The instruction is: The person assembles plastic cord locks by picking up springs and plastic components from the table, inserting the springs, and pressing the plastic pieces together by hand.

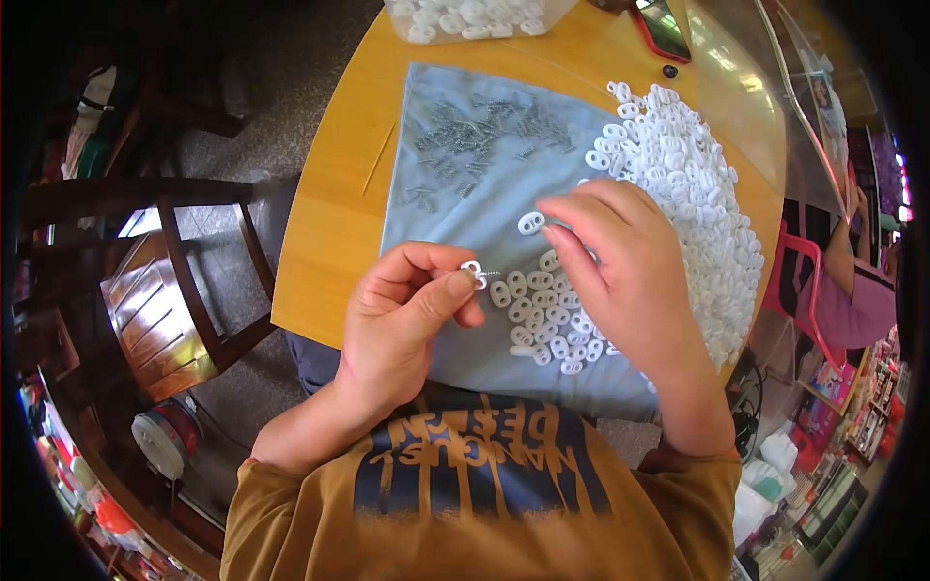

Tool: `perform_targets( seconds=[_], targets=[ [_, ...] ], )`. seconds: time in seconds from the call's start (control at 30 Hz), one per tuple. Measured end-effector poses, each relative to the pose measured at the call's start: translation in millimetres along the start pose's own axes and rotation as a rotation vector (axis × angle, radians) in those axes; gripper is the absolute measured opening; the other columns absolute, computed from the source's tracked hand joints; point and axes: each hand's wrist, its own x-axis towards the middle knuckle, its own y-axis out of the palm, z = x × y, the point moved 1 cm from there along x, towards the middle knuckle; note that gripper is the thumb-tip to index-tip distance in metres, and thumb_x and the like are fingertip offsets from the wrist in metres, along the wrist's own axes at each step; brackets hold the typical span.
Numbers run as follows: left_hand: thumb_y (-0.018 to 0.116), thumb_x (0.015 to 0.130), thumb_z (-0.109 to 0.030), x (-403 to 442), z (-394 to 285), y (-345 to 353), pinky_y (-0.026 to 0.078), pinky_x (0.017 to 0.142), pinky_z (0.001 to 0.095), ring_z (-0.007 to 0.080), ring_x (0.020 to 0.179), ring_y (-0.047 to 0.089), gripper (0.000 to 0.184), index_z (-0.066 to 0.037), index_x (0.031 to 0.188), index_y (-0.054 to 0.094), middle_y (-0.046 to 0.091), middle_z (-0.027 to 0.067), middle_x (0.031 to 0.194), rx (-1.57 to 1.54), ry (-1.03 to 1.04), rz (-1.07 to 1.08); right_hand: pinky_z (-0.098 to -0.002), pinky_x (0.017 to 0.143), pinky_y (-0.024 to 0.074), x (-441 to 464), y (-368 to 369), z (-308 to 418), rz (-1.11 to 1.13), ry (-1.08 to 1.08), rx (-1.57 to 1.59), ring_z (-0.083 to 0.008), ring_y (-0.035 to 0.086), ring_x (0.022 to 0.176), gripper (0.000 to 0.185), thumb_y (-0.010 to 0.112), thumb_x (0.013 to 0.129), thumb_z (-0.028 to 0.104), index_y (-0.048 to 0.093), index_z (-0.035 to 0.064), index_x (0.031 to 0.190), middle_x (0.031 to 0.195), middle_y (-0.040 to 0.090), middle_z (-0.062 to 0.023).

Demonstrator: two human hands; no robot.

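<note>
Between the thumb and fingers of my left hand (402, 305) is a white plastic piece (472, 268) with a small metal spring (491, 273) sticking out to its right. My right hand (620, 266) is up and to the right, with thumb and index finger near another two-holed white piece (531, 224); whether the fingertips touch it is hard to tell. Below that hand, several white pieces (544, 300) lie on the blue-grey cloth (465, 225). Many loose springs (470, 136) are scattered over the cloth's far part.
A large heap of white pieces (693, 194) covers the table's right side. At the back are a clear container (475, 29) of white pieces and a phone (663, 29). A thin stick (379, 158) lies on the wooden table (325, 232). A wooden chair (194, 290) stands left.
</note>
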Motion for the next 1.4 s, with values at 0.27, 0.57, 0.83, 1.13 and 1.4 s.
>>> perform_targets(
  seconds=[0.27, 0.57, 0.83, 1.13, 1.4],
  targets=[
    [0.061, 0.086, -0.006, -3.4, -4.3, -5.2, 0.047, 0.066, 0.0239, 0.0122, 0.070, 0.058, 0.017, 0.000, 0.102, 0.058, 0.061, 0.0058, 0.084, -0.044, -0.019, -0.004, -0.0370, 0.070, 0.0435, 4.2, 14.7, -6.6, 0.112, -0.084, -0.140, -0.0270, 0.051, 0.077, 0.016, 0.066, 0.068, 0.002, 0.059, 0.0052, 0.082, 0.078, 0.052, -0.0070],
    [0.060, 0.087, -0.006, -6.4, -8.5, 0.4, 0.046, 0.066, 0.0234, 0.0113, 0.070, 0.057, 0.017, 0.000, 0.103, 0.058, 0.060, 0.0045, 0.084, -0.040, -0.010, 0.016, -0.0250, 0.069, 0.0444, -5.3, 4.8, 11.3, 0.097, 0.412, 0.617, -0.0137, 0.056, 0.078, 0.015, 0.063, 0.081, 0.005, 0.059, 0.0020, 0.096, 0.085, 0.058, -0.0037],
    [0.058, 0.086, -0.005, -11.0, -14.4, 20.5, 0.046, 0.062, 0.0256, 0.0145, 0.068, 0.056, 0.020, -0.001, 0.105, 0.057, 0.062, 0.0079, 0.086, -0.007, 0.029, 0.107, -0.0190, 0.071, 0.0447, -28.1, -0.1, 21.7, 0.075, 0.579, 1.389, -0.0057, 0.054, 0.079, 0.022, 0.058, 0.089, 0.010, 0.059, -0.0009, 0.109, 0.089, 0.059, -0.0015],
    [0.056, 0.088, -0.001, -14.4, -12.4, 27.9, 0.047, 0.068, 0.0218, 0.0089, 0.075, 0.056, 0.018, 0.001, 0.106, 0.058, 0.059, 0.0042, 0.090, -0.020, 0.067, 0.175, -0.0185, 0.068, 0.0414, -36.0, -2.1, 32.5, -0.020, 0.436, 1.218, -0.0046, 0.051, 0.079, 0.022, 0.055, 0.090, 0.006, 0.059, -0.0029, 0.110, 0.093, 0.059, -0.0035],
    [0.058, 0.087, -0.002, -12.8, -8.5, 29.7, 0.048, 0.064, 0.0258, 0.0140, 0.070, 0.057, 0.014, 0.001, 0.100, 0.057, 0.061, 0.0094, 0.088, 0.037, 0.113, 0.116, -0.0223, 0.065, 0.0419, -31.9, -2.6, 30.5, -0.052, 0.119, 0.746, -0.0149, 0.054, 0.074, 0.021, 0.057, 0.085, 0.000, 0.060, -0.0012, 0.106, 0.091, 0.060, -0.0095]
  ],
)
